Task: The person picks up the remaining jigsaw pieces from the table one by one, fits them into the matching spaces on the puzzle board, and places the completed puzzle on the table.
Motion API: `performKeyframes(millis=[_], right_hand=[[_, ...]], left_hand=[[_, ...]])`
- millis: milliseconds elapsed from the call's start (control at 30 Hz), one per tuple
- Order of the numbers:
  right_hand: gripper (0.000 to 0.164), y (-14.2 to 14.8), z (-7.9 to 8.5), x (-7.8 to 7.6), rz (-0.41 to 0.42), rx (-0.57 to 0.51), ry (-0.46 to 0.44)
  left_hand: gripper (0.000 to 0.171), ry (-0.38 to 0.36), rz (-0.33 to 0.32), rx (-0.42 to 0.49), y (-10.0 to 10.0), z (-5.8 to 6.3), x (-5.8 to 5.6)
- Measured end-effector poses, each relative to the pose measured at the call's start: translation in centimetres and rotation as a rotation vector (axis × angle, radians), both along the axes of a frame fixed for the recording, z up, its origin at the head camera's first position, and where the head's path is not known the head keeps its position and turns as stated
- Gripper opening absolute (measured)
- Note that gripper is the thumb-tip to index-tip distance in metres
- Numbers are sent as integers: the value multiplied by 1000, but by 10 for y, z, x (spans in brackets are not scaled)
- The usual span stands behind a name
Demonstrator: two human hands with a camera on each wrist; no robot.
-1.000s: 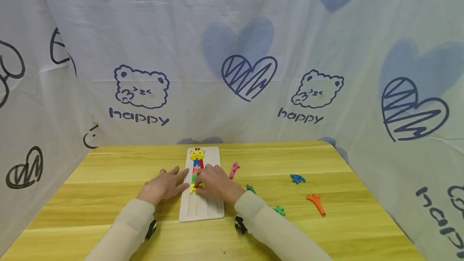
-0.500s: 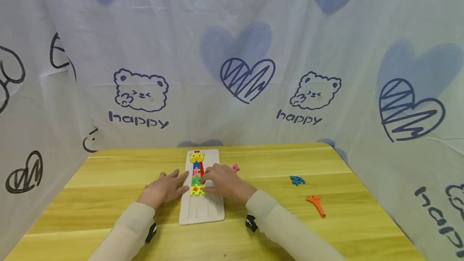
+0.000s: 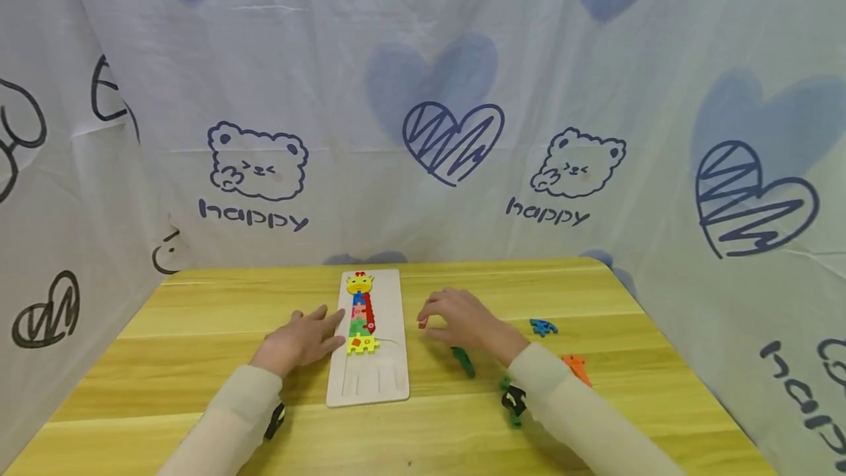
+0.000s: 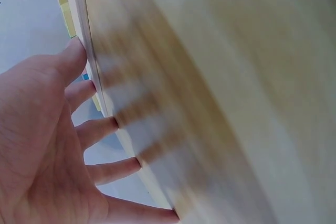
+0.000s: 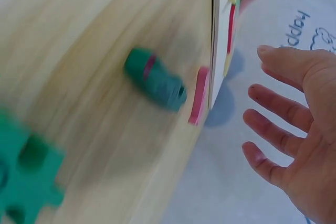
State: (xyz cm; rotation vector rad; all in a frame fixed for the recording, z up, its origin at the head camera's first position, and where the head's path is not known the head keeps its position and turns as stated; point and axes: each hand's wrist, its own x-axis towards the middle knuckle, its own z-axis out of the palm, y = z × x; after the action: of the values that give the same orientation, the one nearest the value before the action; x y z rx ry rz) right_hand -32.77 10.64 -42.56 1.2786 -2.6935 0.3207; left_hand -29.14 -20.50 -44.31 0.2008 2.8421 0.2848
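A pale puzzle board [image 3: 390, 307] lies on the table, bearing a giraffe puzzle: a yellow head piece [image 3: 360, 283], blue, pink and green neck pieces, a red strip [image 3: 369, 314] along their right and a yellow piece [image 3: 362, 344] below. My left hand [image 3: 300, 344] has its fingers spread, fingertips at the board's left edge. To the board's right, my right hand [image 3: 463, 318] hovers with loosely bent fingers over a pink piece [image 5: 198, 95], largely hidden in the head view. The right wrist view shows those fingers apart, holding nothing.
Nearer me than the right hand lies a dark green piece [image 3: 464, 362]. Another green piece [image 5: 29, 166] sits near the right wrist. Farther right are a blue piece [image 3: 543, 327] and an orange piece [image 3: 577, 369], partly covered by the sleeve. A printed curtain [image 3: 357, 189] closes the back.
My right hand has left the puzzle and moved right to the pink piece. The red strip and yellow piece are now uncovered. The left hand stays at the board's edge.
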Motion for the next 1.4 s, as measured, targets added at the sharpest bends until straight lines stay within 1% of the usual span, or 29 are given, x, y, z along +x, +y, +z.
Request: performKeyframes(millis=[133,267,533,700,900,1033,1100,1267,1400], right_hand=[[18,14,1,-1,-34,-3,1],[23,24,1,-2,-72,-8,1],[26,46,0,-3,-115,-11,8],[27,70,-3,-4,-142,-16,-1],[27,108,-10,-1,-222,-31,-44],[27,128,-13,0,-247,-22,-42],[28,135,-16,-1,-244,-19,-28],[30,149,-20,-1,-269,-11,-12],[30,157,-20,-2,-295,-2,-17]], left_hand=[[64,2,-2,-2,-1,-2,-2],[64,0,-4,0,-1,-2,-3],[65,5,-5,-9,0,-3,-5],[65,4,4,-15,-2,-3,-4],[64,2,3,-10,-1,-3,-3],[64,1,1,-8,-1,-3,-2],[64,2,0,-10,-1,-3,-1],[64,5,-7,-9,-2,-3,-2],[64,7,-11,-2,-1,-3,-3]])
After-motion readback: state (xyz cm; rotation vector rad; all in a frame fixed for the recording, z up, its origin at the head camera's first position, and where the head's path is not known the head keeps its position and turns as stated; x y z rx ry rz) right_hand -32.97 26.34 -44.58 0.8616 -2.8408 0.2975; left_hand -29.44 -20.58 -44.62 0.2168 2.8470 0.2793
